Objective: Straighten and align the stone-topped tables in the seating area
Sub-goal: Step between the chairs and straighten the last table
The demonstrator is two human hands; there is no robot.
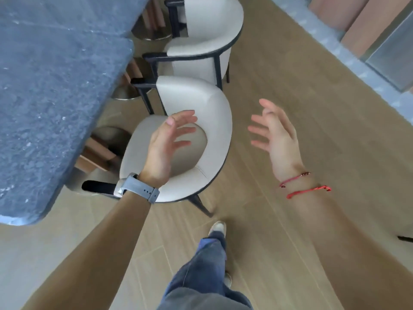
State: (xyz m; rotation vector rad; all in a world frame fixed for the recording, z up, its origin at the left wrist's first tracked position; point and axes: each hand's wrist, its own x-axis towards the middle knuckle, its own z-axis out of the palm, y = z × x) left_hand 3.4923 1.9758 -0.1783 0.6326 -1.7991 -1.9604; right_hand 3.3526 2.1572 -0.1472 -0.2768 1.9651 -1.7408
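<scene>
While the left hand (166, 144) floats over the near cream chair (220, 117) and the right hand (276, 135) over wood floor (290, 70), both have fingers spread, gripping nothing. Stone-topped tables (49, 113) fill the frame's left side, top to lower left.

- The near table (55, 113) is seen at the left, topped in dark blue-grey speckled stone, with a rounded corner at the lower end; a wooden pedestal (96, 156) is glimpsed beneath its right edge
- The far table (78, 12), topped in the same stone, is butted against it end to end, and a small step is shown at the joint on the right edge
</scene>
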